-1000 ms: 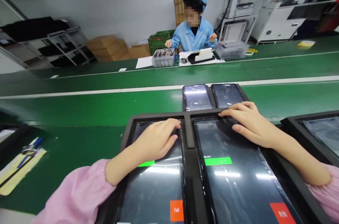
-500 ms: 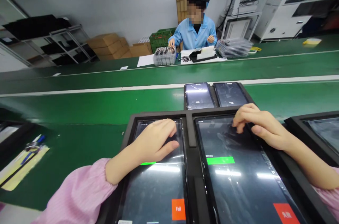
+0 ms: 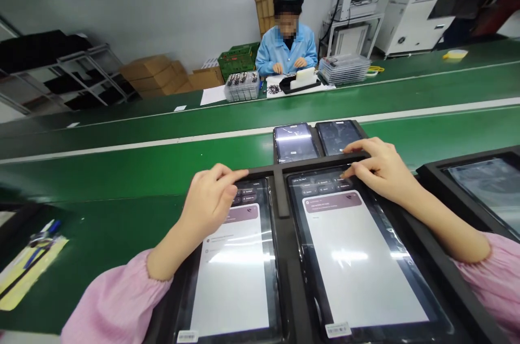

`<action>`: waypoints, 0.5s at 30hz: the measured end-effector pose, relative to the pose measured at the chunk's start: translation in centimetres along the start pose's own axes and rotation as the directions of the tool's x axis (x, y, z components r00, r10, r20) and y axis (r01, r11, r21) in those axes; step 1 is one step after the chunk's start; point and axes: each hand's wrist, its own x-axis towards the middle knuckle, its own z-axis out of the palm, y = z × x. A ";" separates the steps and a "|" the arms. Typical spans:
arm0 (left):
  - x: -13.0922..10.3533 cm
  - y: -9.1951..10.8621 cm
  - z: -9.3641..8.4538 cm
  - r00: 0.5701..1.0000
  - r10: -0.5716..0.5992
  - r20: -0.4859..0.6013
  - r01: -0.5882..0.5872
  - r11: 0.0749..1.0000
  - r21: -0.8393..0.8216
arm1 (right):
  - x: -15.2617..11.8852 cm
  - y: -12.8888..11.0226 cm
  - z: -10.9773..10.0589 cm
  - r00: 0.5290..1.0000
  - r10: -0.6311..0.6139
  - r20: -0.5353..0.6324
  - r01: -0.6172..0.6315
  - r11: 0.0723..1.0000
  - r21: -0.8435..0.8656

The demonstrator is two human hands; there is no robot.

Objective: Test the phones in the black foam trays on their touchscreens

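Two large tablets lie side by side in a black foam tray (image 3: 281, 192). Both the left tablet (image 3: 238, 284) and the right tablet (image 3: 361, 263) show a pale panel below dark buttons, with a small label at the lower edge. My left hand (image 3: 211, 200) is over the left tablet's upper left, index finger stretched toward the tray's top edge, thumb apart, holding nothing. Over the right tablet's upper right is my right hand (image 3: 377, 165), its fingers spread and bent, thumb near the screen, nothing in it.
Two more tablets (image 3: 296, 142) stand in a tray just beyond. Another framed tablet (image 3: 487, 184) is at the right. Pens on a yellow pad (image 3: 34, 268) lie at the left. Across the green table a person in blue (image 3: 287, 43) sits behind a clear box (image 3: 242, 87) and stacked trays (image 3: 344, 69).
Both screens went from dark with green and red blocks to pale panels with buttons. My left hand moved left and up; my right hand moved slightly up. The other person's hands came together.
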 end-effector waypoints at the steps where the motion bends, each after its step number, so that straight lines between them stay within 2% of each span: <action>1: 0.3 0.0 -0.1 0.999 -0.003 -0.042 0.004 1.000 0.016 | 0.1 0.1 0.0 0.999 0.034 -0.020 -0.034 0.999 0.000; 3: 1.3 -0.1 -0.2 1.000 0.019 -0.012 -0.019 1.000 -0.005 | 0.2 0.2 0.0 0.989 0.141 -0.047 -0.142 0.990 -0.008; 5: 2.8 -0.3 -0.1 0.985 0.079 0.154 -0.069 0.995 -0.067 | 0.3 0.1 0.0 0.960 0.279 -0.015 -0.279 0.955 -0.098; 7: 4.4 -0.5 0.3 0.925 0.140 0.353 -0.124 0.990 -0.067 | 0.5 -0.5 -0.1 0.925 0.376 0.060 -0.348 0.899 -0.267; 9: 5.6 -0.7 0.6 0.858 0.155 0.490 -0.173 0.985 -0.008 | 0.9 -1.3 -0.3 0.898 0.411 0.154 -0.319 0.852 -0.415; 11: 6.2 -0.8 0.7 0.821 0.161 0.548 -0.203 0.979 0.017 | 1.6 -1.9 -0.7 0.868 0.418 0.269 -0.260 0.843 -0.470; 15: 6.6 -0.8 0.2 0.821 0.196 0.536 -0.214 0.976 -0.030 | 4.0 -1.4 -1.8 0.747 0.414 0.520 -0.245 0.899 -0.365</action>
